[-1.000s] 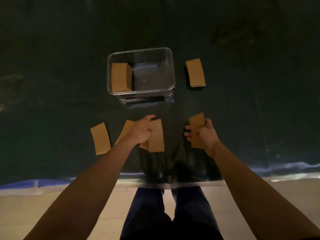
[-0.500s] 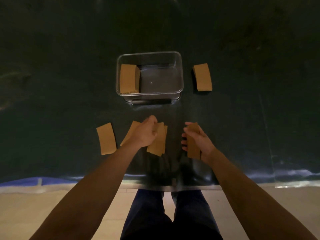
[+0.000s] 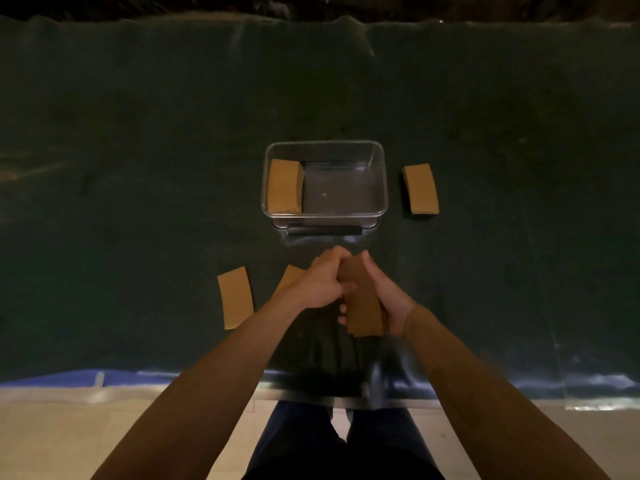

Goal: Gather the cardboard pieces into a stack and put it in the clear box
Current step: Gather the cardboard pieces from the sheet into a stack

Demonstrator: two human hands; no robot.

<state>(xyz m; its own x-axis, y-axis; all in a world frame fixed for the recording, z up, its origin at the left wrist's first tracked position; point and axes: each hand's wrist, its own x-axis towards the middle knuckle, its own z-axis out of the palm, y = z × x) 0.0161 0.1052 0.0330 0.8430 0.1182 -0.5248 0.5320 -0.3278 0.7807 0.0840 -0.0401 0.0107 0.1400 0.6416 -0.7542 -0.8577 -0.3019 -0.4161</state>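
Near centre, both hands clasped on one small stack (image 3: 363, 306): left hand (image 3: 320, 280) gripping its far end, right hand (image 3: 388, 299) cupping the near side. Farther off, clear box (image 3: 381, 188) already holding cardboard (image 3: 284, 186) at its left wall. Still loose on the mat (image 3: 138, 168): a piece (image 3: 420, 188) right of the box, another (image 3: 235, 296) near left, and one (image 3: 291, 276) half hidden behind the left hand, so judged roughly midway.

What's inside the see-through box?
Inside the clear box, a bunch of brown cardboard pieces sits against its left wall. The remaining floor of the box looks bare. How many pieces are in that bunch cannot be told, since the top one covers those beneath.
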